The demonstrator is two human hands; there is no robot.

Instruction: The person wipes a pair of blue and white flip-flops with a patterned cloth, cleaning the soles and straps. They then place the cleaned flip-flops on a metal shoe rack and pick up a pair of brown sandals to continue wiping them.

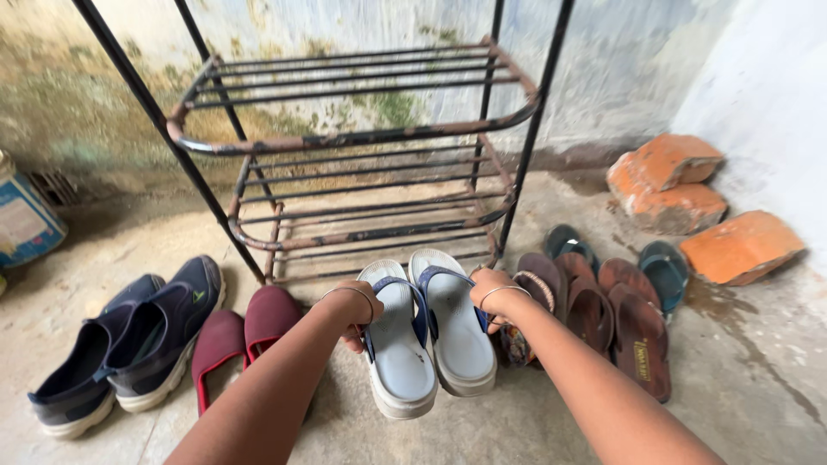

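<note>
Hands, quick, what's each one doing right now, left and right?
Left hand: closed on the left white sandal, at its blue strap.
Right hand: closed on the right white sandal, at its strap.

Head camera, one view, looking down and forward over the person's own arms.

It faces a stained plaster wall (86, 95) from close range, tilted steeply enough to take in the concrete floor (758, 379) at the person's feet. A rusty black metal shoe rack (362, 138) stands centre frame, near the lens, its uprights running off the top edge. Both forearms enter from the bottom edge. There is no second view to overlap with.
</note>
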